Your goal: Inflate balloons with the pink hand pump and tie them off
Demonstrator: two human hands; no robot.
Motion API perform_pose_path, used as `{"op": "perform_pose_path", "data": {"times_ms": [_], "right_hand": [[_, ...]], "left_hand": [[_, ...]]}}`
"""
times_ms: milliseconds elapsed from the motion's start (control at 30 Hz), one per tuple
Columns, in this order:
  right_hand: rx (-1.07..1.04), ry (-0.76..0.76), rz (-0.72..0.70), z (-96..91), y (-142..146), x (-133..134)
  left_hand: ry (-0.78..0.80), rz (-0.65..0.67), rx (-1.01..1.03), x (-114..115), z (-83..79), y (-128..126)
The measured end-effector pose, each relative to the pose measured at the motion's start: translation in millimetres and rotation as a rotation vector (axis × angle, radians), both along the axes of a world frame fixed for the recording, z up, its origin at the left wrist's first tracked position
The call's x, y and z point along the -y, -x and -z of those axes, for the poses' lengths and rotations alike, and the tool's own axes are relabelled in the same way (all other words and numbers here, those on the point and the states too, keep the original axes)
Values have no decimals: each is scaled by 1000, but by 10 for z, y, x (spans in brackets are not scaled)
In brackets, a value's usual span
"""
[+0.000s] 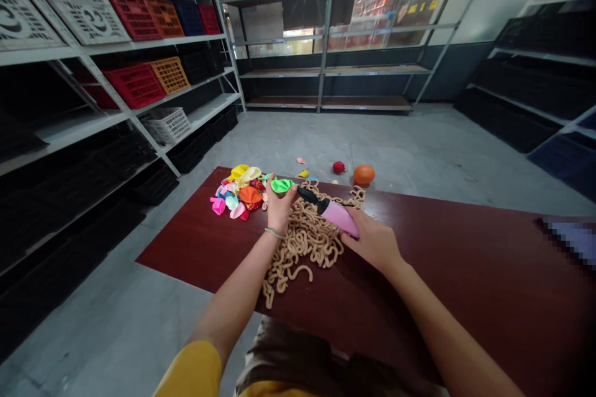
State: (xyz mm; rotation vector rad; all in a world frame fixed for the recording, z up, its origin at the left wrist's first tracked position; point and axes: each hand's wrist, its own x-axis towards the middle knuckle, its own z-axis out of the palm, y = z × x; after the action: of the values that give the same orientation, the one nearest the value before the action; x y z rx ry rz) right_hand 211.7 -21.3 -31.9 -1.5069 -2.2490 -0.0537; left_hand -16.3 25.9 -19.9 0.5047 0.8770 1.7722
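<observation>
My left hand (279, 208) pinches a limp green balloon (282, 185) by its neck, at the tip of a pump. The pump (339, 217) has a pink barrel and a black nozzle end, and my right hand (375, 239) is wrapped round the barrel. Whether the nozzle sits inside the balloon's neck I cannot tell, as my fingers cover it. Below both hands spreads a heap of tan, curved, worm-like pieces (310, 236). Left of my left hand lies a pile of deflated balloons (239, 189) in yellow, pink, orange, red and white.
The dark red table (442, 254) carries a pixelated flat object (572, 239) at its right end. On the floor beyond lie an inflated orange balloon (364, 174) and a small red balloon (339, 167). Shelving with plastic crates (137, 84) stands left; more racks line the back and right.
</observation>
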Motion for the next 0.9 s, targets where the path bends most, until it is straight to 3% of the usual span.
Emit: {"op": "perform_pose_path", "data": {"times_ms": [100,233,367,700,900], "right_hand": [[-67,16,3,-14,30,22],[-134,6,-24,-8,60,48],[-201,-1,-21,19,61,51],[-309,66,-30,-14,31,53],[-364,125,-19,21,37,51]], "left_hand": [[-81,49,49,24,-35,-45],[-11,238,288,50,-103,-124],[-21,372,346,73,-211,-234],[-232,298,225,-8,-477,-398],[-234,111,37,32,-441,-775]]}}
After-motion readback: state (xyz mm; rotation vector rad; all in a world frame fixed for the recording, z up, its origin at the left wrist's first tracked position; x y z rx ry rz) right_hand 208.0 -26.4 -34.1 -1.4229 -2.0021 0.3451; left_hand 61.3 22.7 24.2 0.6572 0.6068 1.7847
